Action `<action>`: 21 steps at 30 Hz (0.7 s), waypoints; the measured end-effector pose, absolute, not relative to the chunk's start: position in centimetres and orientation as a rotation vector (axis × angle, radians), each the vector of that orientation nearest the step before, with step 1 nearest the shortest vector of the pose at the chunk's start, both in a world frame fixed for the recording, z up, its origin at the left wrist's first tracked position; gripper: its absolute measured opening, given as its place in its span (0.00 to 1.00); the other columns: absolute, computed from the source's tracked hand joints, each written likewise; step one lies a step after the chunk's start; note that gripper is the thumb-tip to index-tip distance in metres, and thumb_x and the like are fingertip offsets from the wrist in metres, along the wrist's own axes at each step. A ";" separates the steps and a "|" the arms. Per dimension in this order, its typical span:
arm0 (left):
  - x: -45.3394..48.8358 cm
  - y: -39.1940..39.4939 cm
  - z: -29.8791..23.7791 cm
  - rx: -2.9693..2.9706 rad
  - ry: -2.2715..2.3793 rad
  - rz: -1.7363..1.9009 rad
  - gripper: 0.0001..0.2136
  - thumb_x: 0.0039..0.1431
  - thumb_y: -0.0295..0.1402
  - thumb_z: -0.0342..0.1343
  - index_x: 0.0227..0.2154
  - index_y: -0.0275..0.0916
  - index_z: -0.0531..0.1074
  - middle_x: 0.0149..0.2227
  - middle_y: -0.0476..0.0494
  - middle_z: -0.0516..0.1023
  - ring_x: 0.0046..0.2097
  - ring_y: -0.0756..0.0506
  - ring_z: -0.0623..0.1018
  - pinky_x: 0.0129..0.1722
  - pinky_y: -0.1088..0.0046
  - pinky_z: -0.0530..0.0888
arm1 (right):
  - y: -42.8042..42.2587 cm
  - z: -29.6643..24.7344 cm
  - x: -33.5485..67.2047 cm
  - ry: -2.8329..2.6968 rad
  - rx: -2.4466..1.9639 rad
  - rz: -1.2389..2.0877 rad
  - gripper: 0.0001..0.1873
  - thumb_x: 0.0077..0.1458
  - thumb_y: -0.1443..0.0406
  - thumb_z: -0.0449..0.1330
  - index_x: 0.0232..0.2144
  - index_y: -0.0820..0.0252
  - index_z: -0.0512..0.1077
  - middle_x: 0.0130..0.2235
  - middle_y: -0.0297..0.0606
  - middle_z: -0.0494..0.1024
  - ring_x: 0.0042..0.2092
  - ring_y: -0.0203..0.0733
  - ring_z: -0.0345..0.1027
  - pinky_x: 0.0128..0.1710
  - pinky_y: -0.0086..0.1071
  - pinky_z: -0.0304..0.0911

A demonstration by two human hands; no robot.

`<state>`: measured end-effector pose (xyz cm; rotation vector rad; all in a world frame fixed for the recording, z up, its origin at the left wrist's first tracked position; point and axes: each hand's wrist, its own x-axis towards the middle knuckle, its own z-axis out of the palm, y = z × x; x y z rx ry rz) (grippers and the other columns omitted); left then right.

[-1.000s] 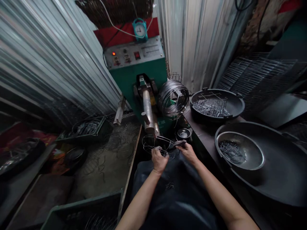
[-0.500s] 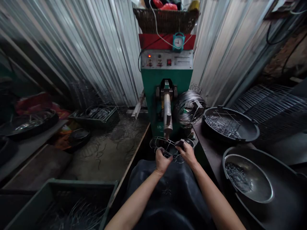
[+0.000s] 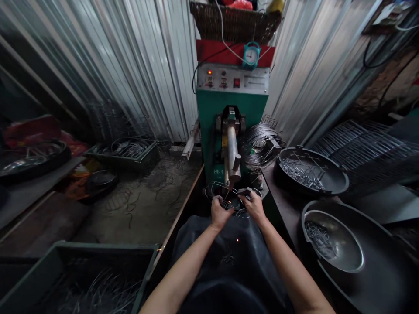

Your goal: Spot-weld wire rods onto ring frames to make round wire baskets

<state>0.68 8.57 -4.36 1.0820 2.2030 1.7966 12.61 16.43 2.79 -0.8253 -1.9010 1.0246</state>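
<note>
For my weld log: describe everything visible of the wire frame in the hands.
The wire frame is a round hoop of thin, shiny metal wire with cross wires inside. It lies roughly flat under the tip of the machine's metal arm. The left hand and right hand grip its near edge.

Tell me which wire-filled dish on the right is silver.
The shiny silver metal bowl, nested in the large black pan nearer you; the farther round pan is black.

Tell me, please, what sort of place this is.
Probably a wire-goods workshop: a green machine, a coil of wire, a pan of cut wire, and a wire frame held by the left hand and right hand.
</note>
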 end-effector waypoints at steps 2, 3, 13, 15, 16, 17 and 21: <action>0.4 8.5 -4.5 1.024 2.170 1.818 0.21 0.33 0.30 0.64 0.31 0.40 0.59 0.28 0.53 0.62 0.31 0.50 0.68 0.33 0.72 0.68 | 16.2 2.0 13.3 -1.763 -0.878 1.182 0.12 0.46 0.57 0.61 0.30 0.59 0.74 0.32 0.37 0.77 0.37 0.45 0.69 0.40 0.37 0.63; 0.2 8.4 -4.6 0.993 2.157 1.830 0.21 0.33 0.30 0.64 0.31 0.40 0.59 0.28 0.53 0.62 0.30 0.50 0.68 0.33 0.72 0.68 | 16.1 1.6 13.6 -1.706 -0.893 1.262 0.12 0.46 0.57 0.61 0.30 0.59 0.74 0.32 0.37 0.77 0.37 0.45 0.70 0.40 0.38 0.63; 0.2 7.7 -5.1 0.669 1.980 1.938 0.20 0.35 0.29 0.63 0.29 0.40 0.58 0.26 0.55 0.62 0.27 0.53 0.66 0.29 0.76 0.67 | 16.3 1.3 14.3 -1.466 -0.835 1.486 0.13 0.46 0.57 0.62 0.31 0.59 0.75 0.34 0.39 0.79 0.39 0.46 0.71 0.44 0.40 0.64; 0.1 7.8 -5.1 0.617 1.938 1.972 0.19 0.36 0.28 0.63 0.28 0.40 0.58 0.25 0.56 0.61 0.26 0.54 0.65 0.30 0.76 0.67 | 16.4 1.2 14.2 -1.563 -0.833 1.451 0.13 0.45 0.57 0.64 0.32 0.59 0.75 0.34 0.38 0.78 0.39 0.46 0.71 0.44 0.40 0.64; 0.1 7.9 -5.2 0.592 1.909 1.990 0.19 0.35 0.28 0.64 0.28 0.40 0.58 0.25 0.56 0.61 0.26 0.54 0.65 0.30 0.76 0.66 | 16.4 1.2 14.1 -1.607 -0.826 1.419 0.13 0.45 0.58 0.63 0.32 0.58 0.75 0.34 0.38 0.78 0.39 0.45 0.71 0.44 0.40 0.64; 0.1 7.9 -5.2 0.566 1.879 2.003 0.19 0.35 0.28 0.64 0.27 0.40 0.58 0.25 0.56 0.61 0.26 0.54 0.65 0.31 0.76 0.66 | 16.4 1.1 14.1 -1.653 -0.812 1.370 0.12 0.46 0.58 0.62 0.33 0.58 0.75 0.34 0.38 0.78 0.39 0.45 0.71 0.44 0.39 0.65; 0.0 7.8 -5.5 0.479 1.838 2.022 0.19 0.34 0.27 0.65 0.27 0.39 0.58 0.25 0.56 0.61 0.27 0.55 0.64 0.32 0.76 0.65 | 16.2 1.5 13.9 -1.865 -0.709 1.060 0.09 0.49 0.59 0.61 0.33 0.56 0.75 0.37 0.39 0.77 0.41 0.44 0.70 0.45 0.39 0.64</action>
